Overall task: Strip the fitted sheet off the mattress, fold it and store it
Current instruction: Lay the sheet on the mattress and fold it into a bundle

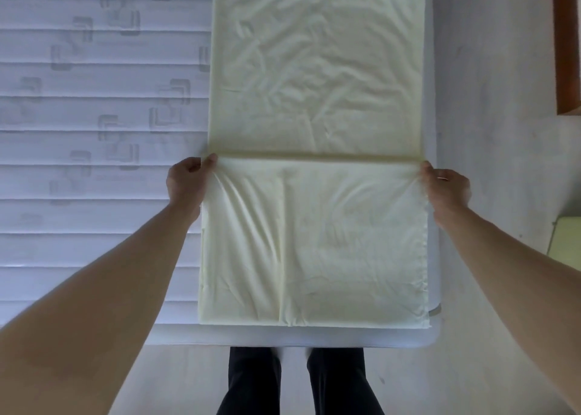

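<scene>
Lying folded on the bare mattress, the pale, limp fitted sheet is being pinched at its near flap's two corners by the left hand and right hand, the likeliest grip for such light, floppy cloth.

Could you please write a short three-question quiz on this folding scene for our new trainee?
1. True or false: the sheet is still stretched over the bare mattress.
2. What does each hand hold? A) a pillow B) a corner of the sheet's folded flap C) nothing
3. Fill in: the sheet lies along the mattress's ____ edge, as the person sees it.

Key: 1 false, it lies folded on top. 2 B, left hand and right hand each pinch a corner. 3 right.
</scene>
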